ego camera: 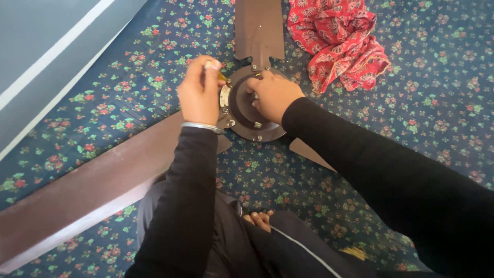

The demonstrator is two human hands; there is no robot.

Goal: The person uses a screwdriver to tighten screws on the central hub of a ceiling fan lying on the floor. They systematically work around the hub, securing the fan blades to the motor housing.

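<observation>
A brown ceiling fan lies on a blue floral sheet, its round motor hub (pixel 242 116) in the middle of the view. My left hand (pixel 199 91) is closed around a small tool with a yellowish handle (pixel 220 76) at the hub's left rim. My right hand (pixel 272 93) rests on top of the hub, fingers curled on its upper edge. One long blade (pixel 87 190) runs to the lower left, another blade (pixel 259 28) points away at the top, and a third (pixel 309 153) is mostly hidden under my right sleeve.
A crumpled red patterned cloth (pixel 337 41) lies right of the far blade. A grey wall with a pale stripe (pixel 46 56) borders the sheet at upper left. My crossed legs and a bare foot (pixel 260 219) are at the bottom.
</observation>
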